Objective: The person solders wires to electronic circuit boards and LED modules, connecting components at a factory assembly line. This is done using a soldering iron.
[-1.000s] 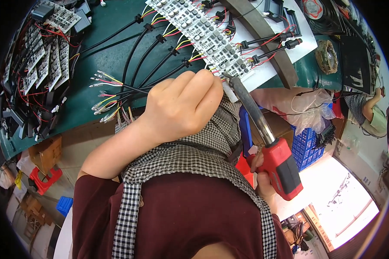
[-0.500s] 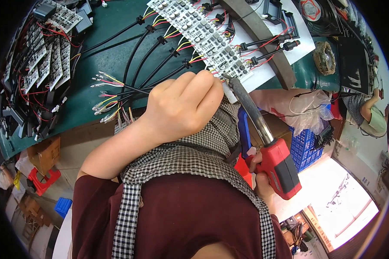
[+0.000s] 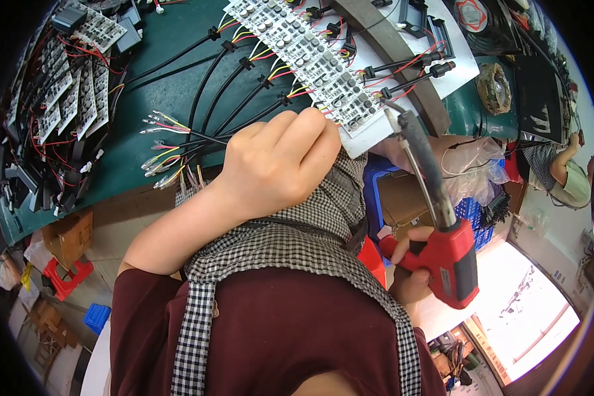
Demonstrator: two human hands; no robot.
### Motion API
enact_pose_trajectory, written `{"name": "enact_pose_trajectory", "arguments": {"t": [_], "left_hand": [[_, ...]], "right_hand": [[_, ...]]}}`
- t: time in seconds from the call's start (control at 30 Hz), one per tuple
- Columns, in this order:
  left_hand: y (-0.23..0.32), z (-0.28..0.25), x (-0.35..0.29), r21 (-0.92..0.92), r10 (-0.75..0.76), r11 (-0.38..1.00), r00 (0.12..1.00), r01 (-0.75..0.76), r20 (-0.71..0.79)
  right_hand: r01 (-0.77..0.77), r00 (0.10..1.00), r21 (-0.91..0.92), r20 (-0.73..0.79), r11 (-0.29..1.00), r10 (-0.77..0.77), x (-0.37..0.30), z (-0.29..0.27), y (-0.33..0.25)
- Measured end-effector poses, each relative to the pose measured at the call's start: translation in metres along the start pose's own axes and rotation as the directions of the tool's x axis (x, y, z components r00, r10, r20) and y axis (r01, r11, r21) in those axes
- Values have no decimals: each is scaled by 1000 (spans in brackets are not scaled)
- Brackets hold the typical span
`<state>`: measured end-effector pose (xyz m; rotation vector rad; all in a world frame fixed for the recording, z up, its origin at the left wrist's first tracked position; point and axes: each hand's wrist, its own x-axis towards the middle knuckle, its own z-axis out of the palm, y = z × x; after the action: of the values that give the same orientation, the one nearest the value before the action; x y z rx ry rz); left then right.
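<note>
My left hand is closed at the near corner of a white circuit board panel crowded with small components. A black cable with stripped, coloured wire ends runs into it. Thin coloured wires show by its fingertips against the board's edge; the fingertips themselves are hidden. In my right hand is a red and black soldering gun with a long metal barrel. Its tip is up by the panel's right side, near the red wires. Several black cables are joined to the panel's left edge by coloured wires.
A grey metal bar lies across white board on the green table. Stacked circuit boards with wires fill the left side. Blue crates and a clear plastic bag are at the right, below the table edge. Another person is at far right.
The soldering gun has moved right, its tip leaving the panel's near corner for the right edge. The panel has shifted slightly. My left hand has stayed in place.
</note>
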<state>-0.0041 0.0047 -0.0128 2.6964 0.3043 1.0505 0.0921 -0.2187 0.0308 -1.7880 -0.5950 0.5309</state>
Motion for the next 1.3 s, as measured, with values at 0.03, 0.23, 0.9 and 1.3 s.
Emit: {"name": "enact_pose_trajectory", "arguments": {"t": [0.03, 0.23, 0.9, 1.3], "left_hand": [[-2, 5, -1, 46, 22, 999, 998, -19, -63], [-2, 6, 0, 113, 59, 992, 993, -47, -100], [3, 1, -2, 53, 62, 997, 998, -60, -34], [-2, 15, -4, 103, 92, 992, 981, -75, -171]], "right_hand": [[2, 1000, 2, -1, 1000, -2, 3, 1, 0], [128, 992, 299, -48, 945, -119, 42, 13, 12], [121, 986, 504, 36, 855, -160, 61, 44, 2], [131, 982, -173, 158, 976, -104, -13, -25, 14]]}}
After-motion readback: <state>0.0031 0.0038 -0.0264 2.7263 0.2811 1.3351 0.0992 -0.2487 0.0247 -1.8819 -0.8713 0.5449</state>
